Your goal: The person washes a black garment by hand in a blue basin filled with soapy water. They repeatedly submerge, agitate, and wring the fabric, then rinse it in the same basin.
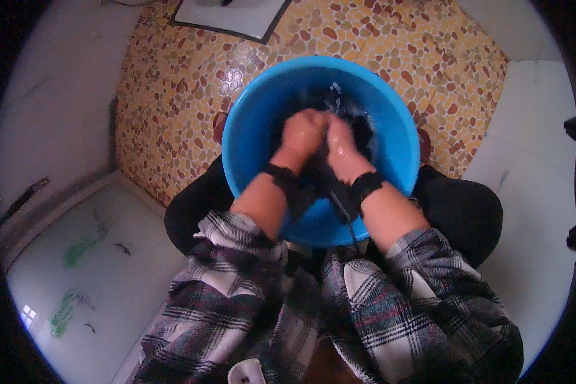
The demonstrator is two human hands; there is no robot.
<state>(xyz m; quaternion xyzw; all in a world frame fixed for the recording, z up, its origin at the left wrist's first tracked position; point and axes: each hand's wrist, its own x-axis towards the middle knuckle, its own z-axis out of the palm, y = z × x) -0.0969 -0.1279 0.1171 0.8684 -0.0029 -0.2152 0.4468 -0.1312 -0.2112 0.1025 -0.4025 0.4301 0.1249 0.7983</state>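
A round blue plastic basin point(242, 91) sits between my knees, holding dark wet cloth point(362, 132) in water with a few suds. My left hand point(303, 132) is curled in a fist over the cloth, gripping it. Close against it, my right hand point(341, 137) is also bent around the dark cloth. Both hands are wet and slightly blurred, and their fingertips are hidden. Each wrist wears a black band, and a thin dark strap point(344, 206) hangs near the right one.
Pebble-patterned floor tiles point(182, 96) surround the basin. A white panel with a dark border point(235, 19) lies at the far side. On the left stands a pale surface with green marks point(96, 269). A pale wall point(523, 144) rises on the right.
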